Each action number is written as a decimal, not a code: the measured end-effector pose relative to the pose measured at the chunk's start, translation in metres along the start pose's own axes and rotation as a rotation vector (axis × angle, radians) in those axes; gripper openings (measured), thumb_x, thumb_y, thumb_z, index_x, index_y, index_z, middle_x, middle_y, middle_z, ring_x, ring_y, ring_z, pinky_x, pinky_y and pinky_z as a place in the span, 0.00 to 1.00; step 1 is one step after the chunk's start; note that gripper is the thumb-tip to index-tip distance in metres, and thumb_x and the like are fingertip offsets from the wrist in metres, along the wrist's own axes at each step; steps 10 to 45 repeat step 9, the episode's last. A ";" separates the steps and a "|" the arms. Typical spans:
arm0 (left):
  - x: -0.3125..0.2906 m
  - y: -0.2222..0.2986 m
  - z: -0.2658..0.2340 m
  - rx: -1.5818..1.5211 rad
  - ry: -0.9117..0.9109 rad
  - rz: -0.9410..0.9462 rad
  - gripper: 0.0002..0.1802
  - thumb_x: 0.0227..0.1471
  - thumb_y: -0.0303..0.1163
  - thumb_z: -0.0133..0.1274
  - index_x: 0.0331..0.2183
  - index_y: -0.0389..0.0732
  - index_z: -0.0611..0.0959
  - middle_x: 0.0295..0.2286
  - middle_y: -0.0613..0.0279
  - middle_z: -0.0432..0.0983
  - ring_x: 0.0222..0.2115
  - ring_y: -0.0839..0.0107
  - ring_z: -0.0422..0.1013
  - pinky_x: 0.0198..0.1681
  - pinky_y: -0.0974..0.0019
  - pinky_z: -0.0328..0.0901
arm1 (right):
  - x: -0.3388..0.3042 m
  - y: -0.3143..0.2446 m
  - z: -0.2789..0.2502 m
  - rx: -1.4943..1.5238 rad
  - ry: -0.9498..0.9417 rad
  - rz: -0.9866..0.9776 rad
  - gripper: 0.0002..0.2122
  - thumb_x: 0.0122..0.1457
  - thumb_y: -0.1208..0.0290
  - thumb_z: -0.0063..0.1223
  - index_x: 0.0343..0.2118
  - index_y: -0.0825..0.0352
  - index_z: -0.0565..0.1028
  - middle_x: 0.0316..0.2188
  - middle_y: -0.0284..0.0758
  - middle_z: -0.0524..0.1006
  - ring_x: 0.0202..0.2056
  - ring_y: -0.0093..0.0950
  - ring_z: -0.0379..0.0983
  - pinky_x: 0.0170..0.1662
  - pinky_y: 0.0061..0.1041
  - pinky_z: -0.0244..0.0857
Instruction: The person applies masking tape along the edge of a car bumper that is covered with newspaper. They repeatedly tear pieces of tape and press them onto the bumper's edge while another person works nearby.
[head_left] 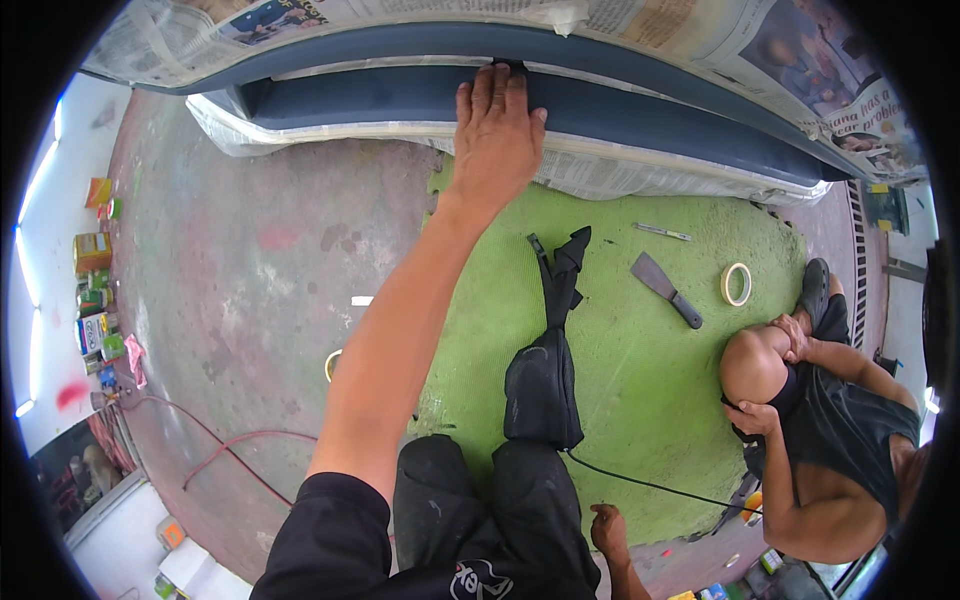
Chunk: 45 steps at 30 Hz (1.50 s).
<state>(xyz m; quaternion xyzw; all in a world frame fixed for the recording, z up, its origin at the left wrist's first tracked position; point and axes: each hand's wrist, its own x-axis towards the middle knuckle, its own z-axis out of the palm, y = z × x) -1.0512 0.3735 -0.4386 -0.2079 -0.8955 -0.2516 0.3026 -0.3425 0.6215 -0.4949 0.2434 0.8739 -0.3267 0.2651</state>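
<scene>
My left hand [497, 125] lies flat on a dark blue-grey painted bumper [350, 92], fingers stretched out and close together. Its fingertips reach a narrow gap along the bumper, where a small dark piece shows beside them. Newspaper [640, 172] and pale masking line the bumper's edges. Low at the bottom, beside my right knee, my right hand [608, 530] has its fingers curled; whether anything is in them is hidden. Between my knees a black bag [543, 390] with loose straps lies on the green mat.
On the green mat [640, 400] lie a putty knife [665, 288], a utility knife [662, 232] and a masking tape roll [736, 284]. Another person [830, 420] sits at the right, hands about one knee. A red hose [225, 445] crosses the floor; several cans [93, 250] line the left wall.
</scene>
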 end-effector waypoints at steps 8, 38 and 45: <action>-0.088 -0.012 -0.067 -0.386 -0.168 -0.165 0.16 0.66 0.27 0.55 0.54 0.37 0.82 0.53 0.45 0.80 0.58 0.50 0.72 0.64 0.44 0.63 | -0.131 0.164 0.026 -0.396 -0.598 0.392 0.18 0.61 0.50 0.62 0.39 0.61 0.90 0.30 0.51 0.87 0.35 0.45 0.88 0.45 0.51 0.80; -0.131 -0.016 -0.087 -0.320 -0.119 -0.305 0.16 0.66 0.27 0.56 0.53 0.37 0.83 0.51 0.47 0.81 0.57 0.51 0.73 0.63 0.45 0.64 | -0.147 0.173 0.014 -0.416 -0.665 0.368 0.18 0.61 0.50 0.62 0.39 0.61 0.90 0.30 0.51 0.87 0.35 0.45 0.88 0.45 0.51 0.80; -0.131 -0.016 -0.087 -0.320 -0.119 -0.305 0.16 0.66 0.27 0.56 0.53 0.37 0.83 0.51 0.47 0.81 0.57 0.51 0.73 0.63 0.45 0.64 | -0.147 0.173 0.014 -0.416 -0.665 0.368 0.18 0.61 0.50 0.62 0.39 0.61 0.90 0.30 0.51 0.87 0.35 0.45 0.88 0.45 0.51 0.80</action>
